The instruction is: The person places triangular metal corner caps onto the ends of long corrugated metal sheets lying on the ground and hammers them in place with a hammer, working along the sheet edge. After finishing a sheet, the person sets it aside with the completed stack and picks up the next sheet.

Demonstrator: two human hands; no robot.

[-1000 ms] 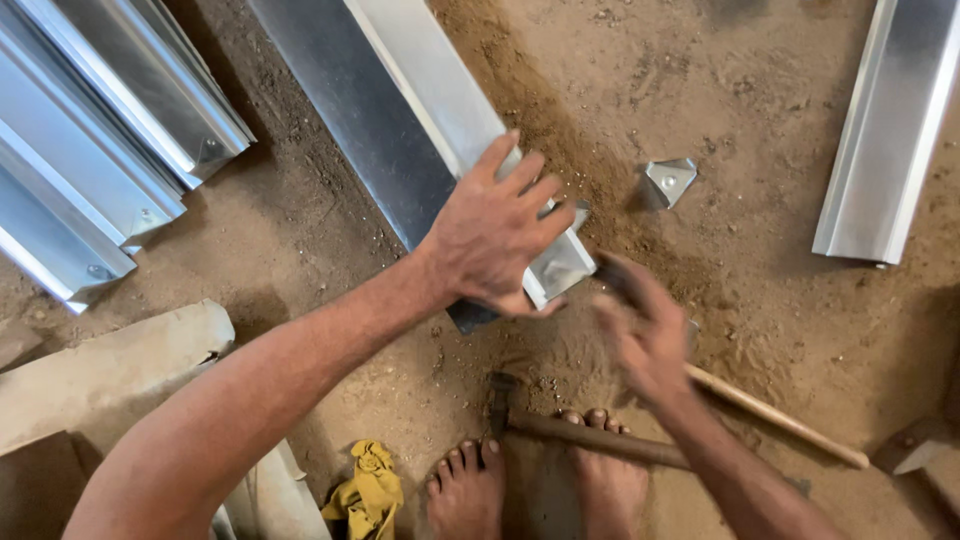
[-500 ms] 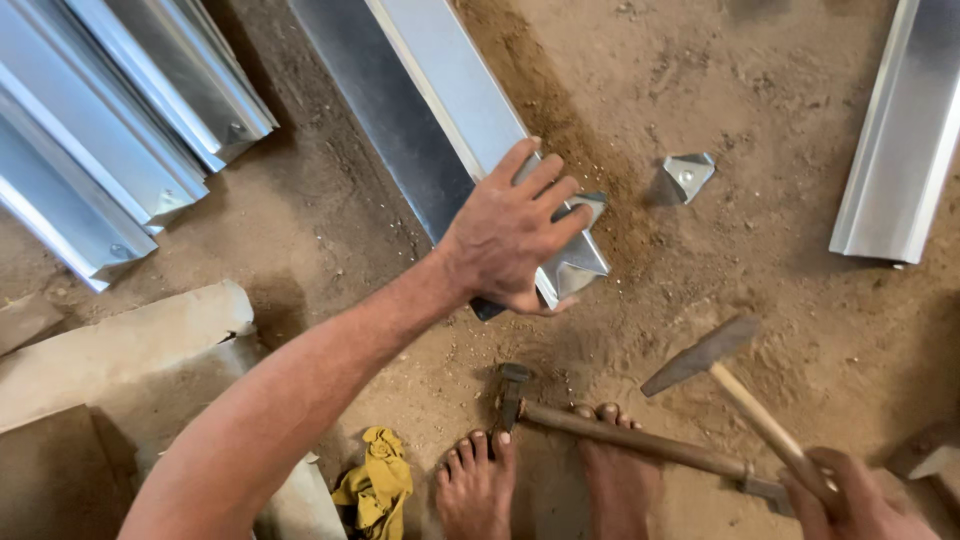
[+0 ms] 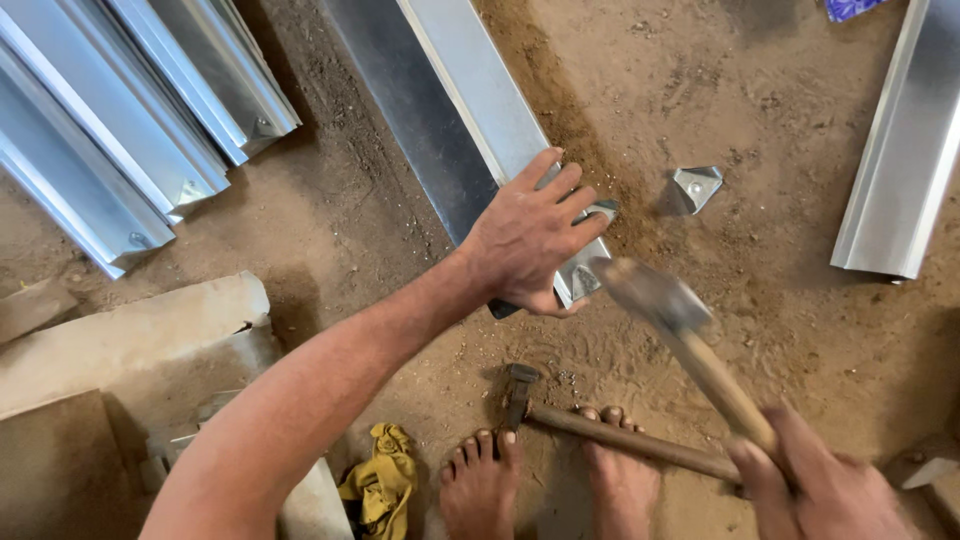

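Down on the dirt floor, the left hand lies flat, fingers spread, pressing the near end of a long metal channel. The right hand is clenched around the wooden handle of a hammer, whose blurred head hangs just beside the channel's end. A second hammer lies across the bare feet. A small metal bracket sits nearby on the dirt.

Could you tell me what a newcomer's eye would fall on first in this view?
At centre, the left hand presses flat on the end of a long metal channel lying on the dirt. Just right of it, the right hand swings a blurred wooden-handled hammer, while a second hammer lies by bare feet below.
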